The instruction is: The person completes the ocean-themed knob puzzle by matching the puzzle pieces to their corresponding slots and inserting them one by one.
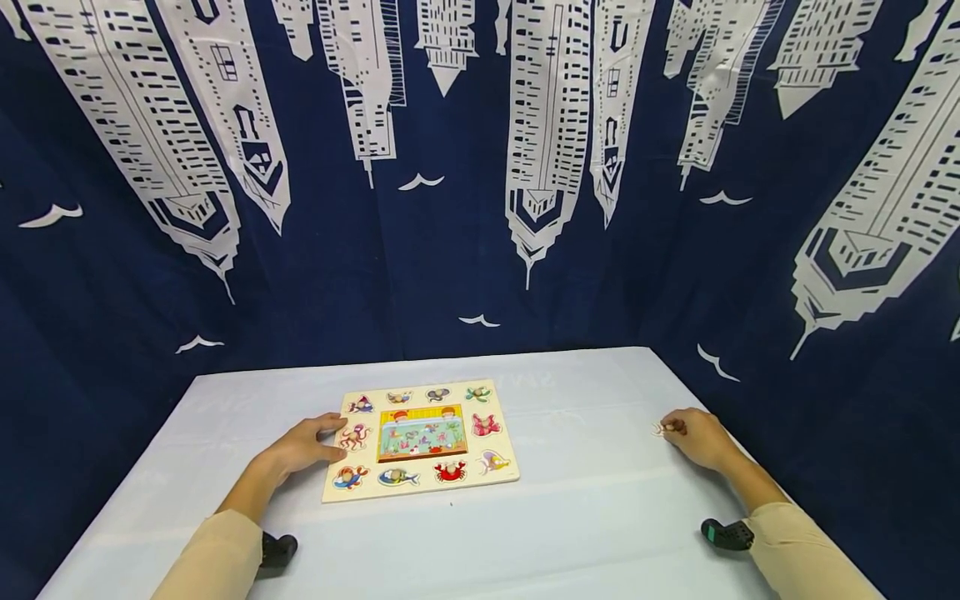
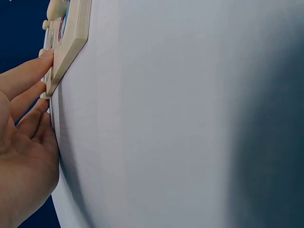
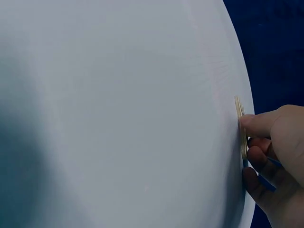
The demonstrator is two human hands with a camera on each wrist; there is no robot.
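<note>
A wooden puzzle board (image 1: pixel 427 400) lies on the table left of centre, with sea-animal shapes round a fish-tank picture. My left hand (image 1: pixel 303 444) rests at its left side, thumb and fingers spread and touching the edge. In the left wrist view, the thumb (image 2: pixel 35 66) meets the board edge (image 2: pixel 71 45) near a corner. Far to the right, my right hand (image 1: pixel 697 437) pinches a small puzzle piece (image 1: pixel 658 429) low over the table. The right wrist view shows this piece (image 3: pixel 241 126) edge-on as thin wood between thumb and fingers; its picture is hidden.
A white cloth covers the table (image 1: pixel 570 517). Behind it and along the right side hangs a dark blue curtain (image 1: pixel 450 250) with white buildings and birds. On the board, a red crab (image 1: pixel 451 472) and an octopus (image 1: pixel 354 437) show among several animals.
</note>
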